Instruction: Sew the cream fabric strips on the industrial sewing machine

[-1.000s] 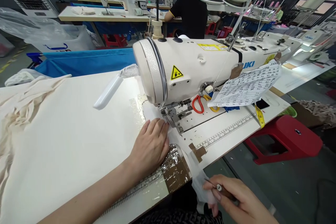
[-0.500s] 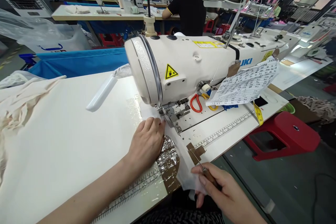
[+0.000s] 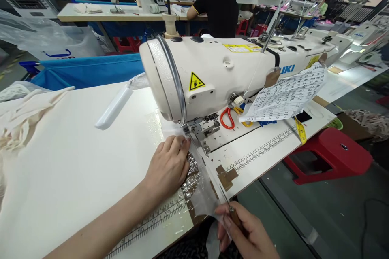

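Sheer white fabric strip [image 3: 202, 196] laid on desk [image 3: 115, 162], its long axis run from about 11 to 5 o'clock, between the presser foot [image 3: 186, 129] of the white Juki sewing machine [image 3: 209, 73] and the lap edge. Left hand [image 3: 167, 166] placed palm down at 7 o'clock from the foot, fingers together, loosely bent, pressed on the strip's upper end; whether any cloth is pinched cannot be told. Foot is nearer to this hand. Right hand [image 3: 244, 228] seen at 4 to 5 o'clock from the left, at the strip's lower end; wooden-handled awl [image 3: 236, 219] gripped in closed fingers, spike pointed toward 11 o'clock along the strip's edge. Scissors [image 3: 221, 119] left at 2 o'clock from the foot.
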Demonstrator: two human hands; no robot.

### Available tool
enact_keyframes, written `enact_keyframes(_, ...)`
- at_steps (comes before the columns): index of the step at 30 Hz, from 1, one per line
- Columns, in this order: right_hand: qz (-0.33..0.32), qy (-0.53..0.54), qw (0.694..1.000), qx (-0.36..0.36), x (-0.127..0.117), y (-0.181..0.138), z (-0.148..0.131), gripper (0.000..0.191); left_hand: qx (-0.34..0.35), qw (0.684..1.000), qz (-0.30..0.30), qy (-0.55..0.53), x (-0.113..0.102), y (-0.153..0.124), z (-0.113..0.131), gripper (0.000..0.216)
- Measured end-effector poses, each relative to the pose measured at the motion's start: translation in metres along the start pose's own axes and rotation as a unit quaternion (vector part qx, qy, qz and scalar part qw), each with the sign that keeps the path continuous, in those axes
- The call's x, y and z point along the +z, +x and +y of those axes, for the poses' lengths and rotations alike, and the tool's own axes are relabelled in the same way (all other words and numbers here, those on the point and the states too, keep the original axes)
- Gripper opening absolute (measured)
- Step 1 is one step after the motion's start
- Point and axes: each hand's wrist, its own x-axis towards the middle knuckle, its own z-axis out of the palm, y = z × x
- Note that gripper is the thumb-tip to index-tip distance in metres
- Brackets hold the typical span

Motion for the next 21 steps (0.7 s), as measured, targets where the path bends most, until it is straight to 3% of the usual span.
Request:
enact_keyframes(10, -0.020, -0.130, 0.986, -0.098, -0.006, 0.005, 0.007, 0.037, -0.001, 0.999, 0.036, -0.006, 0.006, 0.006, -0.009, 0.044)
enact_keyframes(16, -0.070, -0.158, 0.980, -0.102, -0.005, 0.008, 0.000, 0.032, 0.019, 0.999, 0.046, -0.005, 0.002, 0.003, -0.001, 0.044)
enact_keyframes(21, -0.060, -0.163, 0.980, -0.101, 0.001, 0.013, -0.010, 0.032, 0.033, 0.998, 0.045, -0.007, 0.000, 0.002, 0.002, 0.044)
